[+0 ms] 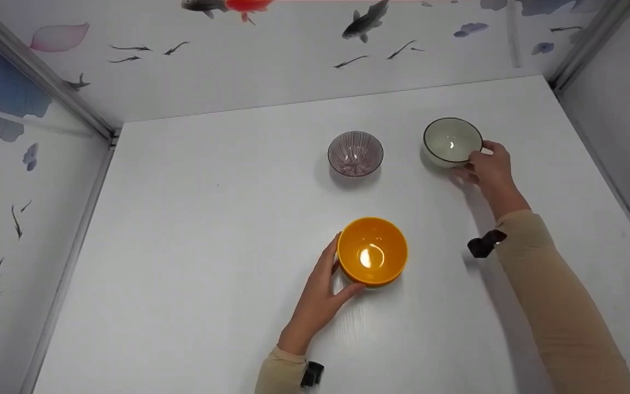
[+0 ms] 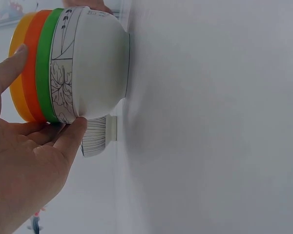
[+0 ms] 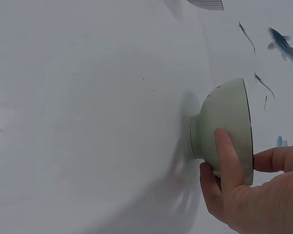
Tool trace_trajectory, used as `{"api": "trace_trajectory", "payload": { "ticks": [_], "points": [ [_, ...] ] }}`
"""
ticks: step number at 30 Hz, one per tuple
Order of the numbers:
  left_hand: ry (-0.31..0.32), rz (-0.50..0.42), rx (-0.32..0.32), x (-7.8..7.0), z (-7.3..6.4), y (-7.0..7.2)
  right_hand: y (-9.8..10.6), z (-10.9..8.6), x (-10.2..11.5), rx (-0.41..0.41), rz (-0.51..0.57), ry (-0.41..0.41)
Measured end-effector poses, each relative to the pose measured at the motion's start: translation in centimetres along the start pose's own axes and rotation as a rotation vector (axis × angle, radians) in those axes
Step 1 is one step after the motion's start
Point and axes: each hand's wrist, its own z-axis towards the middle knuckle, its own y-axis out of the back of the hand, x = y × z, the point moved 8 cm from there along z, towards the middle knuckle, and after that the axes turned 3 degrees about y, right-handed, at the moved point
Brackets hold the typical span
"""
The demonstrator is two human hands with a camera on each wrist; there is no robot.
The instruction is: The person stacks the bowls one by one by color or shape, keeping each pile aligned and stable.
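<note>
My left hand (image 1: pixel 316 298) curves round the side of a stack of nested bowls (image 1: pixel 372 251), yellow on top. In the left wrist view the stack shows yellow, orange and green bands above a white bowl (image 2: pixel 100 63) with a black line pattern. The thumb lies near the upper rims and the fingertips touch the white bowl. At the back right, my right hand (image 1: pixel 493 167) pinches the rim and side of a pale green bowl (image 1: pixel 451 141) with a dark rim. Its foot is close to the tabletop in the right wrist view (image 3: pixel 224 126).
A purplish ribbed glass bowl (image 1: pixel 355 155) stands on the white table (image 1: pixel 211 246), left of the pale green bowl and behind the stack. White panels (image 1: pixel 293 65) printed with fish enclose the table at the back and sides.
</note>
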Motion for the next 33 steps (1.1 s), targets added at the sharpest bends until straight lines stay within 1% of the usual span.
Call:
{"api": "trace_trajectory", "payload": {
  "ticks": [3,10,13,17,26,33],
  "points": [
    [0.000,0.004,0.000,0.1,0.0,0.0,-0.2,-0.3,-0.1,0.011,-0.021,0.015],
    [0.000,-0.002,0.001,0.1,0.1,0.0,-0.1,-1.2,-0.5,0.043,-0.145,0.057],
    [0.000,-0.004,0.003,0.0,0.1,0.0,-0.4,-1.7,-0.6,0.068,-0.129,0.061],
    [0.007,-0.007,0.001,0.0,0.1,0.0,-1.0,-2.8,-0.6,0.122,-0.090,0.067],
    [0.013,-0.011,-0.002,0.0,0.1,0.1,-1.9,-5.3,-0.4,0.230,-0.066,0.109],
    [0.022,-0.006,0.000,-0.1,0.1,0.1,-2.6,-7.4,0.1,0.270,-0.134,0.162]
  ]
}}
